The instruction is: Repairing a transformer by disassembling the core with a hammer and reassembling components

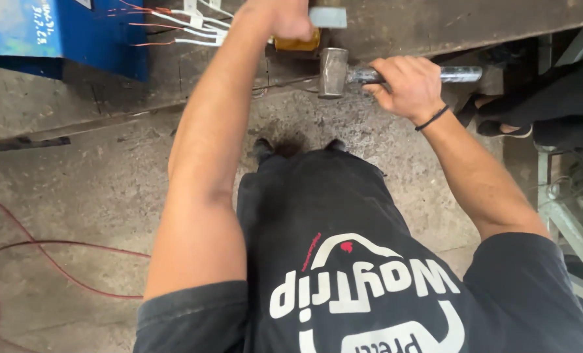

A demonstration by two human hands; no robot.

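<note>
Nearest to you is your own dark T-shirt [370,261], and past it your shoes [265,147] on the stained concrete floor [95,176]. A red cable [43,252] loops across that floor on your left.

Further out, your right hand [406,85] is wrapped tight around the metal handle of a hammer [344,72]. Its steel head hangs just in front of the workbench edge [435,33], drawn back a little from the piece, not touching it.

Your left hand [282,19] is closed on something at the bench, partly cut off by the top of the frame. It sits against an amber-yellow part [298,44] and a grey metal block [327,16]; which of these you actually grip I cannot tell.

Judging by the raised hammer and the steadying hand, you are in the middle of striking work. The piece looks seated on the bench, but how far it is driven is hidden.

Beyond, copper wire ends and white leads [187,23] lie beside a blue machine housing [63,33]. Another person's sandalled foot [494,114] rests on the far right.
</note>
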